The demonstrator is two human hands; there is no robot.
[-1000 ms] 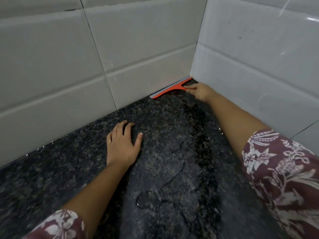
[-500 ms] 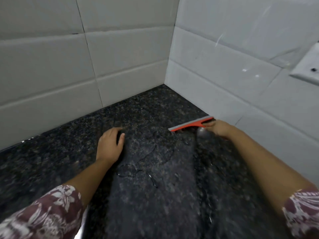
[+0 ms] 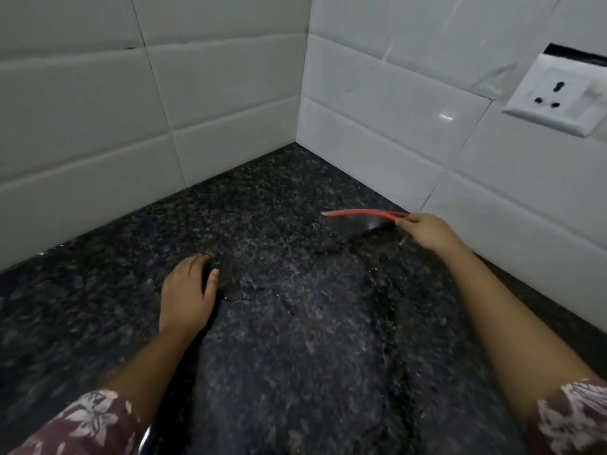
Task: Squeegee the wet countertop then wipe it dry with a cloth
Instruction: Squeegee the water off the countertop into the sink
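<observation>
A dark speckled granite countertop (image 3: 262,205) fills the lower view, with water films and puddle edges across its middle. My right hand (image 3: 427,233) grips the handle of an orange squeegee (image 3: 361,213), whose blade points left, close to the right wall and seemingly just above the stone. My left hand (image 3: 189,295) rests palm-down on the counter at centre left, fingers slightly curled, holding nothing. No cloth is in view.
White tiled walls meet in a corner (image 3: 300,139) behind the counter. A white electrical socket (image 3: 555,96) sits on the right wall, above the squeegee. Both forearms wear floral maroon sleeves.
The squeegee was in the far corner against the back wall a second ago; my right hand has drawn it toward me along the right wall. My left hand stayed on the counter.
</observation>
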